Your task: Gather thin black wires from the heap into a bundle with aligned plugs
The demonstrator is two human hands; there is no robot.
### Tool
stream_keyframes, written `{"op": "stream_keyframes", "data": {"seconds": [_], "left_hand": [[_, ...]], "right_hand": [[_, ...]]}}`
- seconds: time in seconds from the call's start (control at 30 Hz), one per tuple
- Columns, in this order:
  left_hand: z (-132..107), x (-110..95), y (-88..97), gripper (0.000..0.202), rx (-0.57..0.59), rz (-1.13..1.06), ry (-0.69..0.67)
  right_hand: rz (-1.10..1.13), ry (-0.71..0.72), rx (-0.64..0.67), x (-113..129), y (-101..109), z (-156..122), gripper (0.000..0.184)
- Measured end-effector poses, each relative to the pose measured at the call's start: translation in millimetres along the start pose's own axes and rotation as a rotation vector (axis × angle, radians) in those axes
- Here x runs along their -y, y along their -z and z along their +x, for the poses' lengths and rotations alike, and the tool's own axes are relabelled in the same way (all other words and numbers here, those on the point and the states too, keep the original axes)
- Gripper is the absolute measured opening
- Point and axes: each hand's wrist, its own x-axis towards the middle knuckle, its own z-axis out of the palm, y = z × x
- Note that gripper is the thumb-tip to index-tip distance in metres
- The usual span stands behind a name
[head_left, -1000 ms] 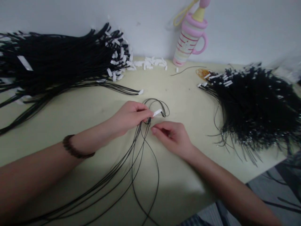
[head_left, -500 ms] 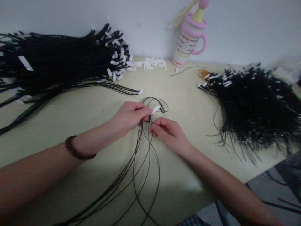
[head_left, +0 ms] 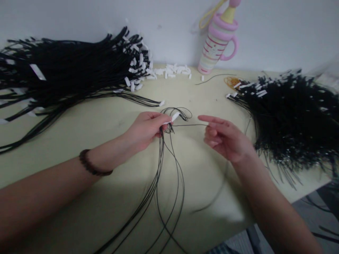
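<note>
A hand can pass on the pale cream table top (head_left: 185,93) just behind the loop of thin black cords (head_left: 177,113). On right of this loop, a big dense heap of black cords (head_left: 288,120) stands in the way, and on left, a long black cord bundle with white tags (head_left: 71,67) blocks the passage.

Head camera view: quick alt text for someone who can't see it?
The left hand pinches thin black cords with a small white tag, while the open right hand sits beside one cord stretched sideways. A large bundle of tagged black cords and another lie on a pale yellow table.
</note>
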Motion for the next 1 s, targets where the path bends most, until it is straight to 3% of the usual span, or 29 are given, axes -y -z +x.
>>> {"op": "stream_keyframes", "data": {"seconds": [0.07, 0.17, 0.27, 0.37, 0.47, 0.53, 0.67, 0.83, 1.0], "left_hand": [[0, -1, 0.5, 0.012, 0.008, -0.011, 0.012], [0, -2, 1.8, 0.011, 0.021, -0.013, 0.017], [2, -2, 3.4, 0.011, 0.040, -0.019, 0.015], [4, -1, 4.2, 0.009, 0.037, -0.022, 0.039], [4, 0, 4.0, 0.011, 0.011, -0.007, 0.064], [3, -1, 3.7, 0.011, 0.017, 0.005, 0.069], [2, -2, 3.0, 0.012, 0.046, 0.024, 0.072], [2, -3, 2.2, 0.016, 0.048, 0.058, 0.053], [1, -2, 2.4, 0.018, 0.074, 0.071, 0.034]], "right_hand": [[0.060, 0.148, -0.114, 16, 17, -3, 0.019], [0.107, 0.427, -0.310, 36, 45, -9, 0.036], [0.217, 0.537, -0.434, 46, 67, -9, 0.039], [0.190, 0.579, -0.539, 41, 68, 0, 0.029], [-0.114, 0.640, -0.604, 21, 47, 10, 0.012], [-0.365, 0.674, -0.565, 3, 26, 12, 0.013], [-0.768, 0.503, -0.308, -26, -5, 5, 0.018], [-0.910, 0.497, -0.122, -42, -16, 2, 0.019], [-0.938, 0.509, -0.091, -44, -15, 5, 0.019]]}}
